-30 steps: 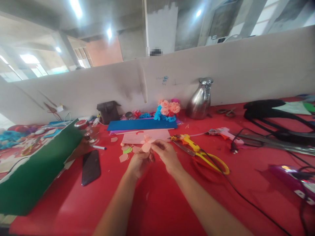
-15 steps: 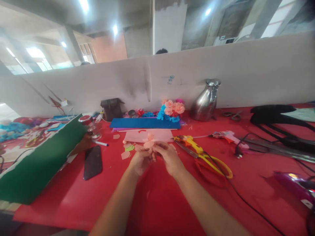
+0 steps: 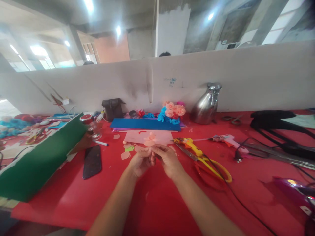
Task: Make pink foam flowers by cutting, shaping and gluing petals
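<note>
Over the red table, my left hand [image 3: 141, 160] and my right hand [image 3: 166, 159] meet at their fingertips. Both pinch the lower edge of a peach paper petal [image 3: 149, 142], which stands up above the fingers. Just behind it lies a pale pink paper sheet [image 3: 162, 137] with small peach pieces on it. Loose cut petals [image 3: 125, 155] and a light green paper piece [image 3: 129, 148] lie left of my left hand. To the right of my right hand rest a yellow glue gun [image 3: 190, 145] and yellow-handled scissors [image 3: 208, 164].
A phone [image 3: 92, 163], a pen [image 3: 101, 143], a glass jar [image 3: 92, 126] and a green board [image 3: 41, 164] are to the left. Behind are blue sheets [image 3: 145, 124], paper roses [image 3: 176, 109] and a steel jug [image 3: 205, 106]. A pink glue gun [image 3: 230, 141] and its cords lie right.
The fingertips have drawn closer together at the petal's lower edge, so more of the petal shows above them. The view has tipped slightly upward. Things on the table stay put.
</note>
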`<state>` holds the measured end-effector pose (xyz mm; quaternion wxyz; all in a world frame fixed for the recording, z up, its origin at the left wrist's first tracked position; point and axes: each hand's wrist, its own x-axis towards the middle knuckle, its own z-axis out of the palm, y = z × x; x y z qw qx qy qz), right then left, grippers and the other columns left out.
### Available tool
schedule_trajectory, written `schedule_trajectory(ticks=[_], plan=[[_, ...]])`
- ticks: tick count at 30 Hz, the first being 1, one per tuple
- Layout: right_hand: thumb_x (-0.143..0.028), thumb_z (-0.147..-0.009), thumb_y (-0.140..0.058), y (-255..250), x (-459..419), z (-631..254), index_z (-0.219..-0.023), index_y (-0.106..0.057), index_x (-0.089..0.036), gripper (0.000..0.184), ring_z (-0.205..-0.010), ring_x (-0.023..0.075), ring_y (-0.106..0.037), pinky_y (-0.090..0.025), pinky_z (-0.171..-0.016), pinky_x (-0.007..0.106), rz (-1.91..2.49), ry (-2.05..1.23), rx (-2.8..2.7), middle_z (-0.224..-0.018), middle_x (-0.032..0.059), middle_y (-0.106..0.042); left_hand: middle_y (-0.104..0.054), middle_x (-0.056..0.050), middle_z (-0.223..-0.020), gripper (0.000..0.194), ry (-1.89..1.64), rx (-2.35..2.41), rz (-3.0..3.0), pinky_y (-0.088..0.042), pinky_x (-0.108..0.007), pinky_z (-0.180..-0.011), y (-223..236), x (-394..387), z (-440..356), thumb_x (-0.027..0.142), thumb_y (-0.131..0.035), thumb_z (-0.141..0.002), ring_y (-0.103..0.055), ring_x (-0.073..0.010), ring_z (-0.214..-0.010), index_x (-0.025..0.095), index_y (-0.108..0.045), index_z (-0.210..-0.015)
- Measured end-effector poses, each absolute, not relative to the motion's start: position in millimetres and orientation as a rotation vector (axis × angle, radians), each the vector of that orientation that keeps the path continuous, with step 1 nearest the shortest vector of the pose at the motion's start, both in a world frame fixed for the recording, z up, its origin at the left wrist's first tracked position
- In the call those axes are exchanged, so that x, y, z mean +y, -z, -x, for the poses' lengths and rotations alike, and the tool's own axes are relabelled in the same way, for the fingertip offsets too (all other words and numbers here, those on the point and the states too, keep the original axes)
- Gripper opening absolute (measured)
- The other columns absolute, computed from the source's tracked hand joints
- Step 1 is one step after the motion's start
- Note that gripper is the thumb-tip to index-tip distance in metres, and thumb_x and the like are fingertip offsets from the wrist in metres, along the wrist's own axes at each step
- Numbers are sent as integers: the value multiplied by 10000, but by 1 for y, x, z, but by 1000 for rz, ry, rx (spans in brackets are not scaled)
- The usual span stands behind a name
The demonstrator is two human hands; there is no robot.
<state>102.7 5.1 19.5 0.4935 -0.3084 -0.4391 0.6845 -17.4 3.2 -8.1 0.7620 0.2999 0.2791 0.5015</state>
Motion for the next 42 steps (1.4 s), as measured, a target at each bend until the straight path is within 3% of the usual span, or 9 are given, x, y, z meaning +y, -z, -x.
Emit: schedule_trajectory(ticks=[4, 7, 10, 17, 25, 36, 42], plan=[[-355, -608, -748, -16, 7, -102, -646, -676, -173, 200, -449, 101, -485, -379, -483, 252, 783, -1576, -966, -500, -25, -582, -588, -23, -570, 216, -1169, 681, -727, -404, -228, -558, 4, 1, 12, 323, -698, -685, -529, -106, -539, 124, -629, -639], [-329, -564, -774, -13, 11, -104, -679, -698, -187, 198, -576, 117, -533, -385, -552, 251, 878, -1473, -867, -627, -6, -652, -626, -19, -661, 159, -1385, 869, -876, -411, -233, -681, 0, -1, 8, 292, -703, -690, -554, -114, -658, 138, -661, -686], [-346, -563, -773, -13, 13, -105, -707, -707, -194, 219, -581, 105, -503, -351, -537, 240, 961, -1434, -853, -671, -4, -658, -632, -5, -698, 122, -1568, 937, -902, -395, -226, -721, -3, -1, 10, 278, -702, -688, -547, -112, -711, 161, -671, -692], [-353, -539, -774, -13, 13, -104, -725, -712, -186, 258, -547, 97, -460, -279, -477, 234, 1018, -1410, -905, -683, 6, -659, -617, -12, -676, 94, -1595, 833, -797, -393, -235, -697, -1, 2, 16, 275, -700, -681, -525, -120, -683, 181, -687, -685], [-355, -558, -764, -9, 14, -104, -729, -713, -198, 238, -559, 101, -468, -281, -476, 233, 1026, -1406, -932, -699, 6, -665, -632, -7, -702, 58, -1574, 834, -747, -393, -229, -714, -6, -1, 14, 206, -713, -641, -539, -112, -693, 179, -679, -679], [-350, -557, -776, -9, 14, -103, -690, -692, -171, 238, -567, 97, -467, -353, -543, 234, 966, -1432, -892, -612, -12, -593, -520, 13, -625, 68, -1600, 838, -761, -356, -232, -639, -3, 3, 16, 160, -645, -630, -454, -110, -636, 177, -590, -594], [-357, -543, -778, -11, 14, -105, -689, -679, -174, 254, -528, 94, -462, -326, -499, 232, 981, -1415, -823, -596, -17, -589, -431, 35, -565, 155, -1621, 902, -726, -350, -236, -603, -3, 4, 22, 179, -580, -627, -417, -101, -571, 173, -478, -511]])
